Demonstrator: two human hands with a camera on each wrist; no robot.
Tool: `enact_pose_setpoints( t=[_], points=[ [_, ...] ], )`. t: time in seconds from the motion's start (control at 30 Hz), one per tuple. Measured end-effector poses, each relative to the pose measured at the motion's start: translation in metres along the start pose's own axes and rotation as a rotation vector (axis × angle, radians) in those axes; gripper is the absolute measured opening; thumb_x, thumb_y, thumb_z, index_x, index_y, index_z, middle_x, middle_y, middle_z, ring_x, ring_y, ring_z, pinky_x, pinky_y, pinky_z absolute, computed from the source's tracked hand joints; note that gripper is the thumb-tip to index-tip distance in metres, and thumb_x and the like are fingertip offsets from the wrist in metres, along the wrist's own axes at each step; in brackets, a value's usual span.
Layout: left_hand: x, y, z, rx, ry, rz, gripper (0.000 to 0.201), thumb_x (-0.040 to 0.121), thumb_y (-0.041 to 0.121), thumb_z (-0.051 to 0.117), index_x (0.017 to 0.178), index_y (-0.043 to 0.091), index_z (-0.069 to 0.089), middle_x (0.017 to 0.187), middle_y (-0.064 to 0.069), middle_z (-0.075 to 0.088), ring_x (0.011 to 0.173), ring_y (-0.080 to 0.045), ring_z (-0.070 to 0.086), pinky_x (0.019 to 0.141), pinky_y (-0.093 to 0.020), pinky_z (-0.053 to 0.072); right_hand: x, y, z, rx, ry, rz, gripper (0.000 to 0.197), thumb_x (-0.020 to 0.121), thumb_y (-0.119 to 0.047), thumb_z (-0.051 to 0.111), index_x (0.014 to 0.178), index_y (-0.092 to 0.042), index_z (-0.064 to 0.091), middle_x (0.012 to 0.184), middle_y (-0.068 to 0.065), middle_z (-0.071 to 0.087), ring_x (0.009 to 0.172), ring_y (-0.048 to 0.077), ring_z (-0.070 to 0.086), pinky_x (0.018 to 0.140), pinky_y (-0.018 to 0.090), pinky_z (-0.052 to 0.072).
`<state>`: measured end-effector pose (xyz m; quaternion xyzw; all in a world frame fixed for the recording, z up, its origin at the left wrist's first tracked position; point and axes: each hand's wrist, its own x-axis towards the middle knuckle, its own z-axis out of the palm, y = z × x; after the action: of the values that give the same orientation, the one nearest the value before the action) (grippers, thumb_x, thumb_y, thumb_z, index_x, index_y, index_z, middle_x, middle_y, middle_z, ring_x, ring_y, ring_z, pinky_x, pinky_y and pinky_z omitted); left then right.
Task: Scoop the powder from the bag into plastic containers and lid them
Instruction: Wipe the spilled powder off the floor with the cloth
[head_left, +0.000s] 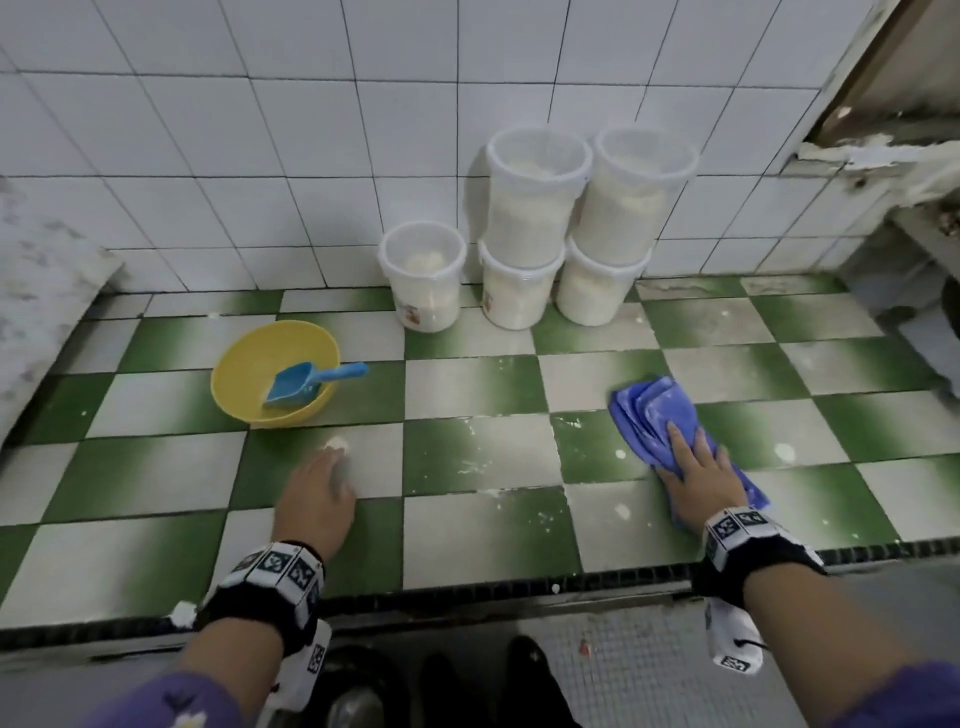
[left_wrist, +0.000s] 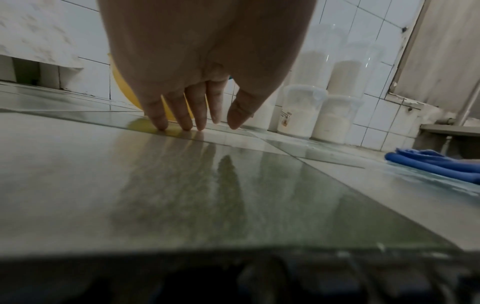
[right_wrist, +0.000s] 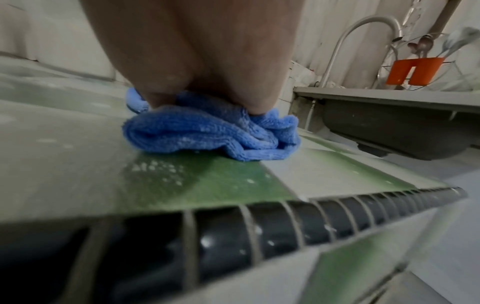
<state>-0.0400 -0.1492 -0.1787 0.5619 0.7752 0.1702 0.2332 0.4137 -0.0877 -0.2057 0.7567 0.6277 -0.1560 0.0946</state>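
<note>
- Five lidded clear plastic containers of white powder (head_left: 540, 197) are standing upright against the far wall, four stacked in pairs.
- The blue plastic scoop (head_left: 306, 382) is lying in the yellow round bowl (head_left: 244, 364), handle pointing right.
- The left hand (head_left: 317, 499) is resting straight fingers on the green-and-white tiled counter (head_left: 467, 540).
- The right hand (head_left: 701, 478) is pressing flat on the folded blue cloth (head_left: 649, 410).

The counter (head_left: 467, 457) is tiled in green and white squares, glazed and glossy enough to mirror the fingers (left_wrist: 182, 115) in the left wrist view, with a dusting of white powder dulling parts of it. Its front edge (right_wrist: 285, 222) is a row of shiny black tiles. The wall (head_left: 208, 156) is smooth white glazed tile. The cloth (right_wrist: 207, 131) is blue terry with a rough looped pile, specked with powder. The containers (head_left: 530, 208) are cloudy translucent plastic; the bowl (head_left: 249, 384) is smooth yellow plastic, the scoop (head_left: 306, 384) blue plastic. The tap (right_wrist: 363, 26) looks like matt metal.
</note>
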Motion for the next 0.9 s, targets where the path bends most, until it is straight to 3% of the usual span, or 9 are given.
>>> enact_pose_setpoints(
  t=[0.2, 0.33, 0.47, 0.67, 0.83, 0.9],
  points=[
    [-0.013, -0.026, -0.001, 0.112, 0.075, -0.069, 0.048, 0.093, 0.014, 0.056, 0.139, 0.007, 0.049, 0.148, -0.011, 0.043, 0.138, -0.028, 0.036, 0.116, -0.041, 0.025, 0.026, -0.060, -0.002, -0.026, 0.021, -0.127, 0.063, 0.098, -0.046, 0.031, 0.150, -0.036, -0.003, 0.160, 0.005, 0.005, 0.143, 0.038, 0.010, 0.113, 0.051, 0.025],
    [-0.018, -0.040, 0.000, 0.124, 0.050, -0.024, 0.047, 0.095, 0.016, 0.054, 0.140, 0.007, 0.047, 0.153, -0.010, 0.036, 0.142, -0.028, 0.030, 0.118, -0.039, 0.020, 0.028, -0.110, -0.005, -0.058, 0.019, -0.243, 0.058, 0.099, -0.044, 0.029, 0.150, -0.038, 0.001, 0.160, 0.004, 0.006, 0.143, 0.037, 0.012, 0.116, 0.047, 0.019],
    [-0.021, -0.045, 0.002, 0.148, -0.020, 0.010, 0.053, 0.098, 0.023, 0.048, 0.148, 0.011, 0.034, 0.160, -0.008, 0.020, 0.148, -0.025, 0.014, 0.120, -0.039, 0.009, 0.016, -0.140, -0.005, -0.086, -0.027, -0.400, 0.057, 0.099, -0.043, 0.032, 0.149, -0.041, 0.005, 0.160, 0.001, 0.006, 0.145, 0.034, 0.009, 0.117, 0.048, 0.016],
    [-0.026, -0.039, 0.009, 0.186, -0.038, -0.048, 0.058, 0.099, 0.027, 0.047, 0.151, 0.009, 0.028, 0.161, -0.008, 0.013, 0.149, -0.027, 0.010, 0.120, -0.045, 0.010, -0.018, -0.150, 0.005, -0.053, -0.017, -0.601, 0.052, 0.100, -0.029, 0.036, 0.146, -0.045, 0.019, 0.159, -0.002, 0.013, 0.146, 0.028, 0.009, 0.117, 0.047, 0.016],
    [-0.044, -0.026, 0.019, 0.240, -0.005, -0.106, 0.057, 0.099, 0.026, 0.047, 0.150, 0.008, 0.027, 0.161, -0.009, 0.014, 0.148, -0.028, 0.013, 0.119, -0.045, 0.011, -0.062, -0.138, 0.022, 0.008, 0.011, -0.814, 0.043, 0.093, -0.024, 0.043, 0.135, -0.034, 0.050, 0.144, 0.009, 0.046, 0.132, 0.042, 0.039, 0.104, 0.058, 0.036],
    [-0.051, -0.020, 0.023, 0.253, 0.006, -0.122, 0.058, 0.098, 0.027, 0.048, 0.149, 0.006, 0.030, 0.160, -0.012, 0.018, 0.147, -0.029, 0.016, 0.118, -0.047, 0.015, -0.080, -0.126, 0.028, 0.015, 0.026, -0.866, 0.050, 0.093, -0.016, 0.045, 0.139, -0.037, 0.043, 0.151, 0.006, 0.037, 0.140, 0.038, 0.028, 0.111, 0.055, 0.023]
  ],
)
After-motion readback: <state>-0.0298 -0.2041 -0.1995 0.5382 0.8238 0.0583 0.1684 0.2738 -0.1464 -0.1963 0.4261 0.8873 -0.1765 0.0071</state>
